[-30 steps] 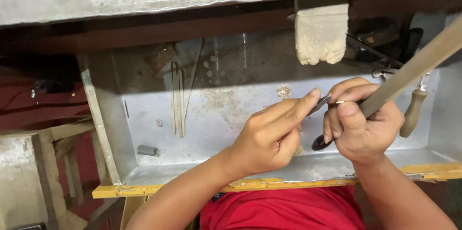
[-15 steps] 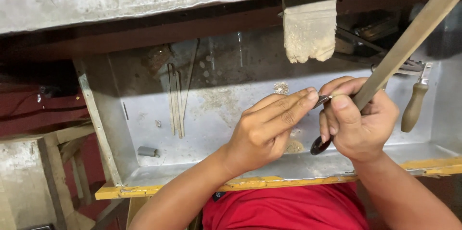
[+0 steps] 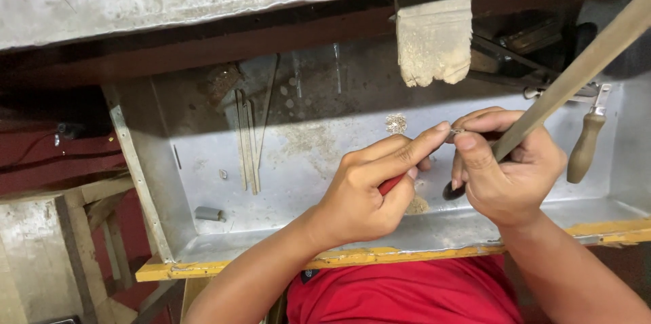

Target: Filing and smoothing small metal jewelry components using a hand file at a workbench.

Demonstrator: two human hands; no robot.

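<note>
Head view: left hand (image 3: pixel 369 192) closed on red-handled tool (image 3: pixel 391 184), forefinger extended right. Right hand (image 3: pixel 505 168) closed around long file (image 3: pixel 576 73), axis rising up-right. Tiny metal piece (image 3: pixel 456 131) pinched between both hands' fingertips, above metal tray (image 3: pixel 224 256).

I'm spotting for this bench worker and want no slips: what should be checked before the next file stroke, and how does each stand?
1. Left hand pinches the small piece at its fingertips: ok.
2. Right hand grips the file: ok.
3. File touching the piece: cannot tell, fingers hide the contact.
4. Both hands over the metal tray, so filings fall inside: ok.
5. Wooden-handled tool lies apart from the right hand: ok.
6. Red-handled tool tucked in the left palm: cannot tell if secure.
</note>
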